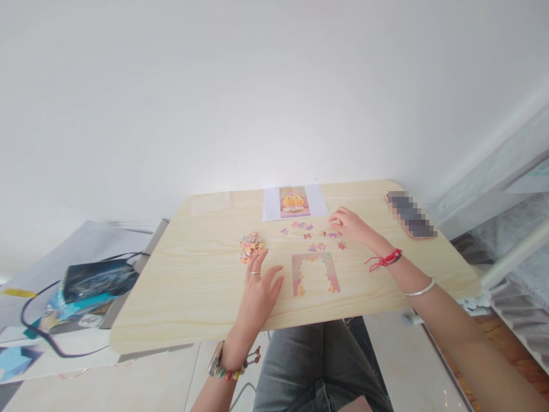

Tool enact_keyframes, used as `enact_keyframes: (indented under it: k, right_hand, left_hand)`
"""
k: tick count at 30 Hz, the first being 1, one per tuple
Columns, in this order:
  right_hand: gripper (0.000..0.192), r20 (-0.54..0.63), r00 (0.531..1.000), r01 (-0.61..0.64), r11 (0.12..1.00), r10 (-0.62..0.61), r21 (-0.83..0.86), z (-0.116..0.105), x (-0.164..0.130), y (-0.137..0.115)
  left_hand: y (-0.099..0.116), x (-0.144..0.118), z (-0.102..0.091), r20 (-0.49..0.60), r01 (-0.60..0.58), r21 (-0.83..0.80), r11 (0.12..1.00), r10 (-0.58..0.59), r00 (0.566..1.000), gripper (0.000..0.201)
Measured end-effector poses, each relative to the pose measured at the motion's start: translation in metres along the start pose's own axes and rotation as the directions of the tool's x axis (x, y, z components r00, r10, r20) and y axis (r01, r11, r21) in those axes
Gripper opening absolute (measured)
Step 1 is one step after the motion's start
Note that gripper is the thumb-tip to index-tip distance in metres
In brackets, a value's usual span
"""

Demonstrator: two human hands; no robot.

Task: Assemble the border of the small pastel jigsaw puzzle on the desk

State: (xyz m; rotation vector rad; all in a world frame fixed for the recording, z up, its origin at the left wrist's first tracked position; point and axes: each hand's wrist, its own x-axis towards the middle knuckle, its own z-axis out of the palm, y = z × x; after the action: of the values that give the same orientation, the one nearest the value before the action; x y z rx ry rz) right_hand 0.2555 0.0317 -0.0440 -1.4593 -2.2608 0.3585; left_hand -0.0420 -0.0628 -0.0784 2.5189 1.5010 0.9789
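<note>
My left hand [260, 294] rests low over the table with its fingers spread and nothing in them. Its fingertips reach beside a heap of small jigsaw puzzle pieces [252, 247]. A partly joined puzzle frame [297, 276] lies just right of that hand, with three sides linked and an unfilled middle. My right hand [349, 224] hovers at the loose puzzle pieces [317, 247] scattered beyond the frame. Its fingers are bent but apart, and I see no piece between them.
A printed sheet [271, 206] with a yellow cartoon picture lies against the wall. A phone [409, 214] is at the table's right. Left of the wooden table [184, 297] is a lower surface with a dark bag [100, 279] and a cable. My legs are beneath the front edge.
</note>
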Motion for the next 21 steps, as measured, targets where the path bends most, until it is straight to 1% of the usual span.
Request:
enact_keyframes:
  k: [2, 4, 7, 10, 13, 16, 21]
  right_hand:
    - [0.010, -0.040, 0.998, -0.049, 0.998, 0.048, -0.024, -0.010, -0.006, 0.012]
    - [0.012, -0.023, 0.997, -0.072, 0.997, 0.072, -0.033, -0.016, -0.017, 0.022]
    - [0.020, 0.019, 0.998, -0.060, 0.998, 0.060, -0.005, -0.014, -0.035, 0.031]
    - [0.026, 0.037, 0.998, -0.046, 0.999, 0.045, 0.028, -0.003, -0.042, 0.030]
    - [0.018, 0.032, 0.998, -0.063, 0.997, 0.061, 0.047, 0.005, -0.039, 0.025]
    - [0.011, 0.010, 0.997, -0.071, 0.996, 0.071, 0.046, 0.008, -0.034, 0.020]
    - [0.012, 0.007, 0.997, -0.075, 0.997, 0.075, 0.022, 0.008, -0.036, 0.017]
  left_hand:
    - [-0.003, -0.001, -0.001, 0.011, 0.004, 0.011, 1.000, -0.004, 1.000, 0.016]
    - [-0.005, -0.001, 0.000, 0.011, 0.002, 0.012, 1.000, -0.002, 1.000, 0.016]
    - [-0.005, -0.001, 0.003, 0.005, 0.001, 0.002, 1.000, -0.001, 1.000, 0.016]
    - [-0.003, -0.001, 0.006, 0.019, 0.007, -0.005, 1.000, -0.007, 1.000, 0.017]
    - [-0.001, 0.000, 0.006, 0.018, 0.019, -0.015, 1.000, -0.018, 1.000, 0.016]
    - [-0.001, 0.000, 0.005, 0.006, 0.023, -0.018, 1.000, -0.023, 1.000, 0.016]
    - [-0.002, 0.000, 0.004, 0.027, 0.041, -0.006, 0.999, -0.041, 0.999, 0.016]
